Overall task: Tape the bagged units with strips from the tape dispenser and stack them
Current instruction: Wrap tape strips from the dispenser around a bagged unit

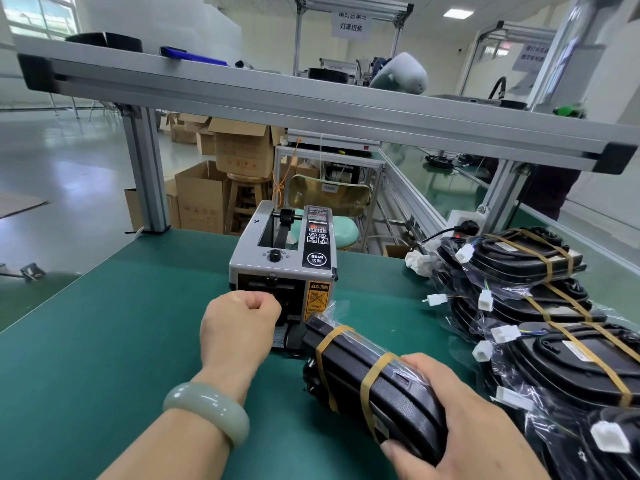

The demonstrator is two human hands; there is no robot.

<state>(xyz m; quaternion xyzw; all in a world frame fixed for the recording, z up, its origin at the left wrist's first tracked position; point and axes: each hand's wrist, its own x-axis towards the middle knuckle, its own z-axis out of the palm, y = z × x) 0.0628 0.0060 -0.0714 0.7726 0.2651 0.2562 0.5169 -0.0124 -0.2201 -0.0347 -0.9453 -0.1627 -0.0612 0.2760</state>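
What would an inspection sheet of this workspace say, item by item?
Surface: green mat.
Job's things: tape dispenser at centre; bagged unit with two tape bands, in hand; taped units piled at right.
Clutter: black tray and blue object on upper shelf.
Hands: left hand curled at dispenser's outlet, tape hidden; right hand grips the bagged unit.
Cables: white plugs on wires stick out of the bags.
Surroundings: cardboard boxes, stool.

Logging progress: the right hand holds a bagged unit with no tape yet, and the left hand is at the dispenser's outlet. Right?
No: the head view shows two tan tape bands already around the bagged unit in the right hand. The left hand is indeed at the outlet of the tape dispenser.
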